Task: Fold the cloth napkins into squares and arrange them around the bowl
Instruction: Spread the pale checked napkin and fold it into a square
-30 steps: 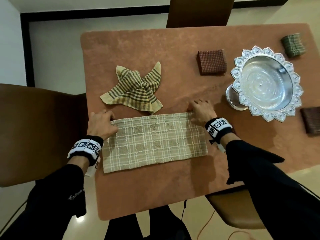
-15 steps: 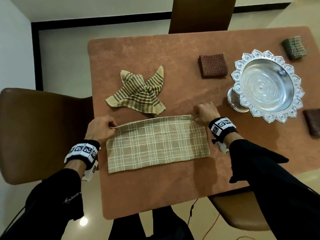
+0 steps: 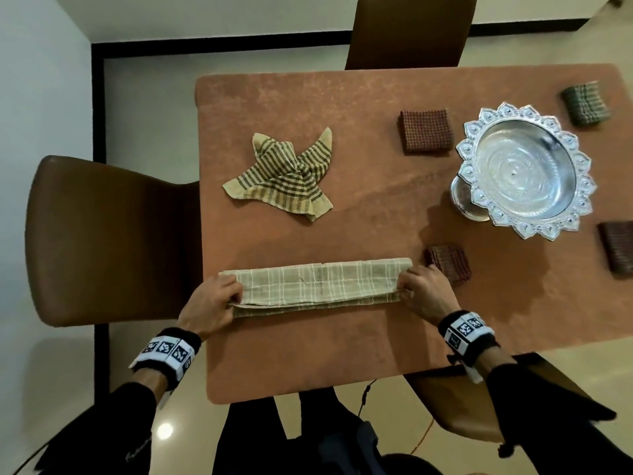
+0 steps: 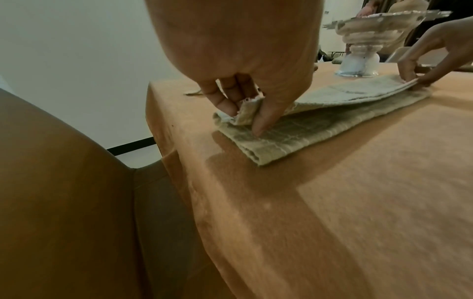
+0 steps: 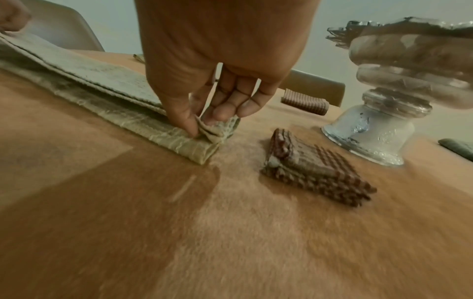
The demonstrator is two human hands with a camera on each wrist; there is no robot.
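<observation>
A beige checked napkin [image 3: 318, 284] [image 4: 320, 119] [image 5: 84, 85] lies as a long narrow strip across the near part of the table. My left hand [image 3: 219, 299] [image 4: 245, 109] pinches its upper layer at the left end. At the right end my right hand [image 3: 416, 289] [image 5: 202, 123] pinches the same layer. The silver pedestal bowl [image 3: 524, 169] [image 5: 399, 66] stands at the right. Around it lie several folded napkins: a red one [image 3: 426, 130], a green one [image 3: 585, 104], a dark one [image 3: 618, 248] and a brown checked one [image 3: 448, 262] [image 5: 317, 168] just beyond my right hand.
A crumpled yellow striped napkin [image 3: 284, 174] lies on the table [image 3: 308, 365] beyond the strip. Brown chairs stand at the left [image 3: 109, 241], at the far side [image 3: 409, 29] and at the near right [image 3: 455, 402]. The table's left edge runs close to my left hand.
Both hands have brought the napkin's far edge toward me over the near half, turning the wide rectangle into a narrow strip. A brown checked folded napkin now shows beside my right hand.
</observation>
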